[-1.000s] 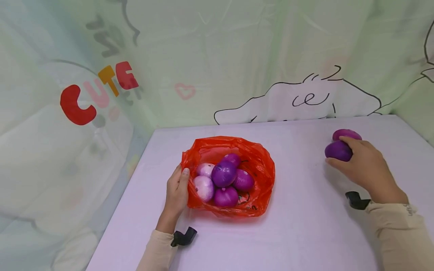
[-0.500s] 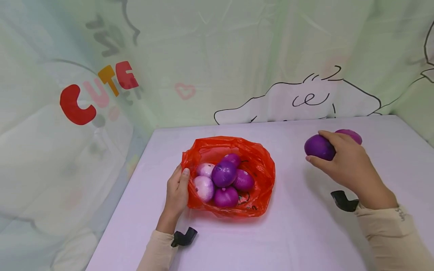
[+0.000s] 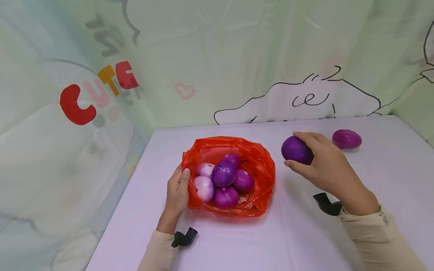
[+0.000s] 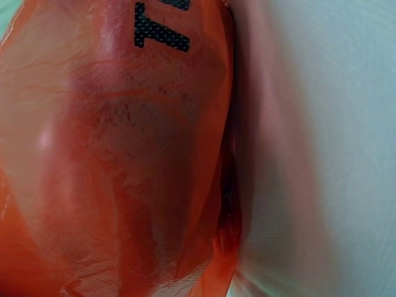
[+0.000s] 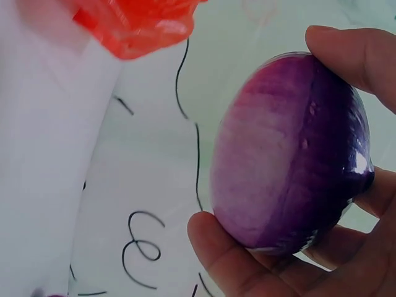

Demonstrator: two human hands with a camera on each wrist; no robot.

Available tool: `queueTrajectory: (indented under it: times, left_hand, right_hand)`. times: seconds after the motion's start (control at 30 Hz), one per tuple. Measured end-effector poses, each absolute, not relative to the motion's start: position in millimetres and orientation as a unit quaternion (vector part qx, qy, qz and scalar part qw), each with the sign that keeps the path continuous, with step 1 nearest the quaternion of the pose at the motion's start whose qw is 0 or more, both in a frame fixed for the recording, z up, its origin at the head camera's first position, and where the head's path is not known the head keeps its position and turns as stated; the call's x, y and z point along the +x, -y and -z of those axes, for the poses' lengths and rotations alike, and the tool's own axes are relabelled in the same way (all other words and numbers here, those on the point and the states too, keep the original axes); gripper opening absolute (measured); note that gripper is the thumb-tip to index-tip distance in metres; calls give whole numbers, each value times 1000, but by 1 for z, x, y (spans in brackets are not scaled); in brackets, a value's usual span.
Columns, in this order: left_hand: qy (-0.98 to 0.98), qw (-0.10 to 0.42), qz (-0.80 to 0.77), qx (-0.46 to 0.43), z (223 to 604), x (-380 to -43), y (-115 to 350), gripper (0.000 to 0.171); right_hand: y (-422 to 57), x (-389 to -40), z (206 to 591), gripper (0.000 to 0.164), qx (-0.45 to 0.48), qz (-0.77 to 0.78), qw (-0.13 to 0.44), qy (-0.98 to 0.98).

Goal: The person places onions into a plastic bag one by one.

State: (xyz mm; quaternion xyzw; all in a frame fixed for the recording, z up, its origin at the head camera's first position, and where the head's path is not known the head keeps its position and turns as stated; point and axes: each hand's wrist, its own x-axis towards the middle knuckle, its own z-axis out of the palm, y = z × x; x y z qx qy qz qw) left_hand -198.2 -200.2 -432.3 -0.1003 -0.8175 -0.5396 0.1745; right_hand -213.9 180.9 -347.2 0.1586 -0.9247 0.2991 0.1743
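Note:
My right hand (image 3: 329,167) holds a glossy purple onion (image 3: 295,149) above the table, to the right of a red plastic bag (image 3: 266,158). Thumb and fingers clasp that onion from both sides in the right wrist view, where its pale pink face (image 5: 260,142) shows. My left hand (image 3: 178,192) grips the bag's left rim, thumb on the near side. Several onions lie inside the open-mouthed bag, some purple (image 3: 223,174) and some whitish (image 3: 204,188). The left wrist view is mostly filled by the bag's red film (image 4: 124,154); the left fingers are hidden there.
One more purple onion (image 3: 347,139) lies on the white table (image 3: 298,233) at the back right. A printed cloth (image 3: 203,56) hangs behind the table and along its left side. Black wrist cameras (image 3: 184,237) sit on both wrists.
My right hand has carried its onion leftward from the back right toward the bag, leaving the other onion there in full view. The left hand and the bag have hardly moved.

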Motion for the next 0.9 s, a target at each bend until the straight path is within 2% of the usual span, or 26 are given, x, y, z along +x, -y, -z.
queueTrajectory:
  times: [0.27, 0.57, 0.9]
  left_hand:
    - [817, 182, 537, -103, 434, -199, 201, 44]
    - [817, 181, 537, -108, 433, -199, 201, 43]
    - [815, 184, 538, -109, 432, -198, 200, 44]
  right_hand:
    - [-160, -209, 343, 76, 189, -306, 167, 918]
    - [-137, -205, 335, 72, 218, -319, 140, 911]
    - [-109, -219, 330, 72, 234, -328, 101, 910]
